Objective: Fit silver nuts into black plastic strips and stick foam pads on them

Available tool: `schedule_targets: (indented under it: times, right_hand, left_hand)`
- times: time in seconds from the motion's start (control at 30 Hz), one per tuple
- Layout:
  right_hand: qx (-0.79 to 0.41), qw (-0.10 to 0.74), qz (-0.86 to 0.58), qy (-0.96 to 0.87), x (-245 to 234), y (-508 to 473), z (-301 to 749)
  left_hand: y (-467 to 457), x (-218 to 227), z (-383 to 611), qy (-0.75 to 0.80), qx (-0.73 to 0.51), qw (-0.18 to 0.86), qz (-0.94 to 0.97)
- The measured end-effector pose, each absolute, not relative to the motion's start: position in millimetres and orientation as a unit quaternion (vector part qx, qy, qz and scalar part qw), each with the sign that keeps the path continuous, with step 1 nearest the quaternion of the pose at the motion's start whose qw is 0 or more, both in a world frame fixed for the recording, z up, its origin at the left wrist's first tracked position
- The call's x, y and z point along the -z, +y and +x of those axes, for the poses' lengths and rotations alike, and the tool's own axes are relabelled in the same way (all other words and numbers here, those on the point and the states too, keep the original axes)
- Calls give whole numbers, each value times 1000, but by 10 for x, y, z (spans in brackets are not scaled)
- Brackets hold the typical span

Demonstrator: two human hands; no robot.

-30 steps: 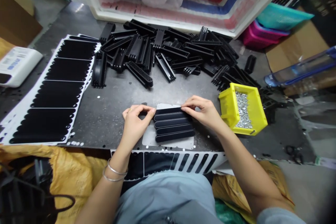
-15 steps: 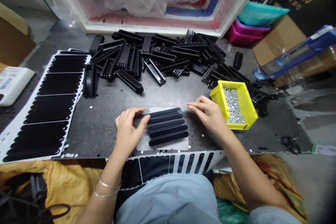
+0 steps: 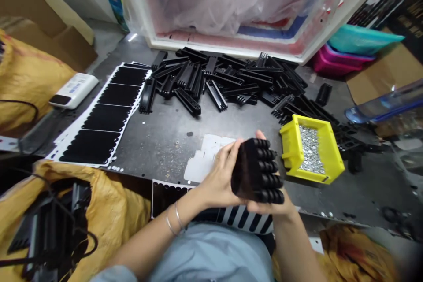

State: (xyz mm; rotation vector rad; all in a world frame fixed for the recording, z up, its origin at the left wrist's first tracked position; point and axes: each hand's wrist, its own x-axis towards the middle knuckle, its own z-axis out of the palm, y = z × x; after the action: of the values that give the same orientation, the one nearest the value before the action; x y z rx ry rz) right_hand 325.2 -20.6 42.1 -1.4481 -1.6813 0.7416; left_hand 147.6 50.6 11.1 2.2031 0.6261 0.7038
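Black bars (image 3: 256,172) lifted off pale pad (image 3: 198,165); yellow bin (image 3: 332,150) holds silvery bits (image 3: 310,149).

Sheets (image 3: 101,116) left of block (image 3: 254,171), bin (image 3: 332,158) right, parts (image 3: 228,78) behind

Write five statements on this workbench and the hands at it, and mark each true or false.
1. The left hand and right hand both hold the block of black parts. True.
2. The yellow bin stands to the left of the hands. False: the yellow bin stands to their right.
3. Small silvery pieces lie in the yellow bin. True.
4. The bracelets are on the right wrist. False: the bracelets are on the left.
5. A white device lies beside the sheets with black shapes. True.
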Motion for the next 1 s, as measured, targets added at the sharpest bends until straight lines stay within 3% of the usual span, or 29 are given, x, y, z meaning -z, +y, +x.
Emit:
schedule_targets:
  times: [0.07, 0.17, 0.27, 0.53, 0.73, 0.77, 0.9, 1.0]
  right_hand:
    - [-248, 336, -573, -705, -555, 23, 3117]
    - [-158, 187, -569, -785, -561, 333, 2929]
    - [-172, 119, -545, -812, -386, 425, 2910]
    - [-238, 253, -696, -628, 15, 151, 3151]
    - [-168, 348, -696, -605, -301, -268, 3489]
    - [-164, 352, -703, -597, -365, -429, 3598]
    - [-281, 239, -684, -629, -458, -1013, 3812]
    - [-292, 314, -652, -626, -422, -1174, 3696]
  left_hand:
    - [531, -68, 1373, 274, -235, 339, 869]
    - [683, -15, 950, 357, -150, 280, 879]
    - [807, 10, 519, 411, -113, 253, 869]
    - [709, 60, 830, 404, -114, 265, 868]
    - [617, -296, 750, 385, -174, 242, 873]
    - [563, -388, 764, 366, -194, 257, 873]
    - [220, -537, 1153, 209, -215, 373, 878]
    - [-7, -400, 1538, 190, -194, 407, 872]
